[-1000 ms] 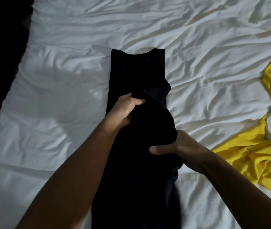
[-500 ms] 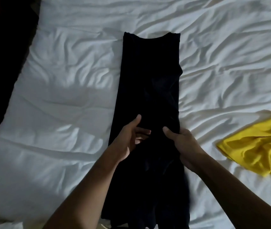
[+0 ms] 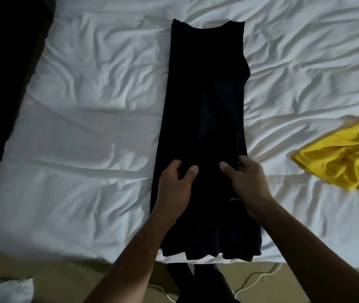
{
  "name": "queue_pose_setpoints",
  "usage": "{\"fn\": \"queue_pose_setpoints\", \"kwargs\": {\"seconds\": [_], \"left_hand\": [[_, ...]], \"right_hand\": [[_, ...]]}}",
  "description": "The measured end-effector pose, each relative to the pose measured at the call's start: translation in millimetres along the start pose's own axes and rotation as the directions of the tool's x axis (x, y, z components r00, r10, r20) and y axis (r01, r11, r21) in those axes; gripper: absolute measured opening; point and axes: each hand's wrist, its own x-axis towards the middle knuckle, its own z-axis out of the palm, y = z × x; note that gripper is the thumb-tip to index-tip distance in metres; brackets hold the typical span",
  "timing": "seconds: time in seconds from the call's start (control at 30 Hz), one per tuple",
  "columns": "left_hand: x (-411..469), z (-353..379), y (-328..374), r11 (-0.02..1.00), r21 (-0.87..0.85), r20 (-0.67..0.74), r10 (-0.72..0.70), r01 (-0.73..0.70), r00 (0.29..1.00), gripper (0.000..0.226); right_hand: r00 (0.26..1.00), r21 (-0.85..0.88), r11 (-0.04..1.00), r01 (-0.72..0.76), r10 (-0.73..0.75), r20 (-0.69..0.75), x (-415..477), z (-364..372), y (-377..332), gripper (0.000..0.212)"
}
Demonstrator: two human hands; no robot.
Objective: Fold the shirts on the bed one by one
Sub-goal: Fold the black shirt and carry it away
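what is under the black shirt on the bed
The white sheet shows around the black shirt, so the shirt lies on that. Anything else beneath is covered by the fabric.

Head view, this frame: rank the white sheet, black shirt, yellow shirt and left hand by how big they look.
1. white sheet
2. black shirt
3. yellow shirt, cut off by the frame edge; visible part only
4. left hand, smallest despite being nearer the camera
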Motion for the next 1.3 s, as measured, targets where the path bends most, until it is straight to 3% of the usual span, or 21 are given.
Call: {"fn": "queue_pose_setpoints", "kwargs": {"seconds": [0.2, 0.3, 0.47, 0.53, 0.7, 0.93, 1.03, 1.1, 1.17, 1.3], "left_hand": [[-24, -2, -43, 0.939, 0.329, -0.005, -0.101, 0.098, 0.995, 0.018], [-27, -2, -49, 0.880, 0.467, 0.024, -0.115, 0.091, 0.993, 0.030], [-11, 2, -22, 0.647, 0.761, -0.069, 0.025, 0.036, 0.997, 0.058], [3, 4, -8, 0.653, 0.757, -0.094, 0.081, 0.019, 0.992, 0.056], [62, 20, 24, 0.776, 0.627, -0.044, 0.125, -0.070, 0.991, 0.046], [156, 55, 73, 0.830, 0.551, -0.105, 0.169, -0.084, 0.980, 0.069], [195, 69, 91, 0.879, 0.473, -0.147, 0.151, -0.065, 0.977, 0.066], [217, 76, 100, 0.907, 0.419, -0.155, 0.126, -0.050, 0.980, 0.061], [237, 77, 104, 0.895, 0.443, -0.115, 0.112, -0.050, 0.987, 0.051], [252, 70, 104, 0.859, 0.505, -0.027, 0.120, -0.090, 0.992, 0.030]], "right_hand": [[0.981, -0.320, 0.946, 0.056, -0.112, -0.159, -20, 10, 64, 0.019], [0.972, -0.380, 0.921, 0.086, -0.161, -0.172, -23, 12, 74, 0.037], [0.921, -0.673, 0.714, 0.193, -0.369, -0.128, -20, 14, 74, 0.073], [0.898, -0.740, 0.623, 0.254, -0.436, -0.059, -14, 12, 72, 0.075], [0.863, -0.816, 0.440, 0.375, -0.488, 0.133, 18, 7, 64, 0.066], [0.845, -0.831, 0.365, 0.419, -0.493, 0.210, 94, 6, 32, 0.073], [0.846, -0.831, 0.342, 0.438, -0.468, 0.254, 129, 7, 16, 0.073], [0.855, -0.828, 0.347, 0.441, -0.443, 0.270, 147, 7, 4, 0.076], [0.832, -0.798, 0.404, 0.447, -0.516, 0.205, 162, 7, -12, 0.074], [0.726, -0.703, 0.555, 0.445, -0.683, -0.080, 202, 9, -57, 0.034]]}}
